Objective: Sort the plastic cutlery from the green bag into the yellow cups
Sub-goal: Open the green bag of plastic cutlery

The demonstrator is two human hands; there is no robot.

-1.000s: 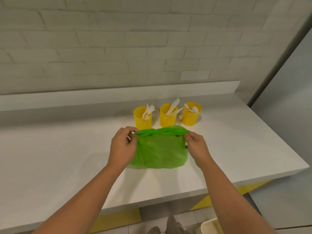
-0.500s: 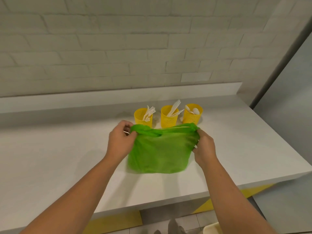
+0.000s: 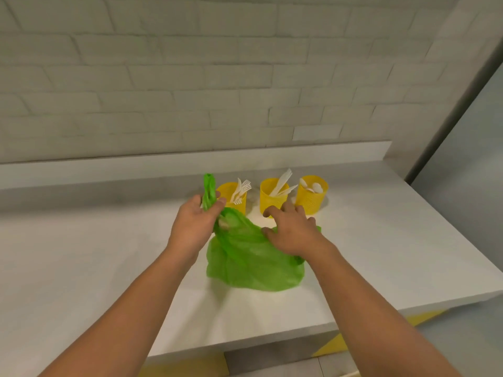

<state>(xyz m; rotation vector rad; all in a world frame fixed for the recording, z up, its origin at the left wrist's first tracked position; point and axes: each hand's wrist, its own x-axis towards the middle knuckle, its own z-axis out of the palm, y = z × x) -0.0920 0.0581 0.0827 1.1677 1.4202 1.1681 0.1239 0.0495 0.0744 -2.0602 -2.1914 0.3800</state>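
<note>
A crumpled green plastic bag lies on the white counter in front of three yellow cups. My left hand grips one bag handle, which sticks up above my fingers. My right hand is over the bag's top with fingers spread and relaxed, holding nothing that I can see. White forks stand in the left cup, white knives fill the middle cup, and white spoons sit in the right cup. The bag's contents are hidden.
A white brick wall with a low ledge runs behind the cups. The counter ends at a right edge and a near edge, with floor below.
My right hand has let go of the bag's right handle and moved left over the bag. My left hand has pulled its handle up, and the bag has slumped.
</note>
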